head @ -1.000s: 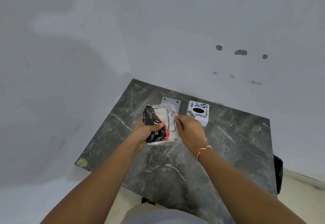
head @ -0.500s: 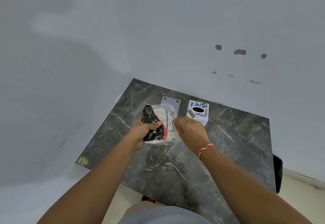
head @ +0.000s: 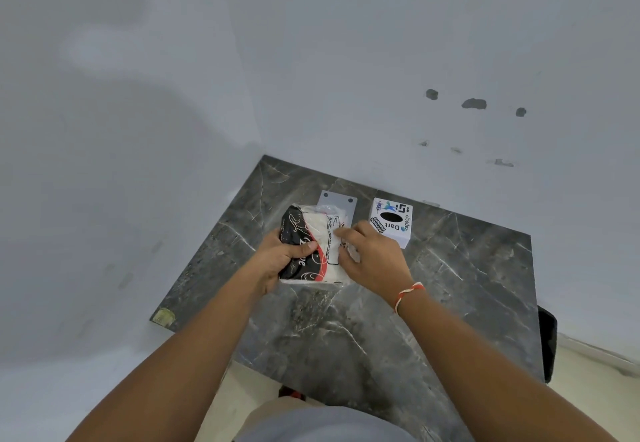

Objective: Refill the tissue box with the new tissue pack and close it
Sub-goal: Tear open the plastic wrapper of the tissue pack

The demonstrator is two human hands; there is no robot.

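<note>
The new tissue pack (head: 311,230), clear plastic with a black, red and white print, is held above the dark marble table (head: 467,285). My left hand (head: 280,261) grips its left side, thumb on top. My right hand (head: 374,258) pinches the plastic wrap at the pack's right edge. The white tissue box (head: 391,221), with stickers and a black oval slot on top, stands just beyond my right hand. A flat grey lid panel (head: 337,202) with two dark dots lies behind the pack, partly hidden by it.
The table stands in a corner between two pale walls. A yellow sticker (head: 164,316) marks its near left corner. A dark object (head: 547,348) hangs off the table's right side. Beige floor shows below the front edge.
My right hand has slid leftward onto the pack's wrap, its fingers now pinching the plastic nearer the printed label. The pack has tilted slightly in my left hand.
</note>
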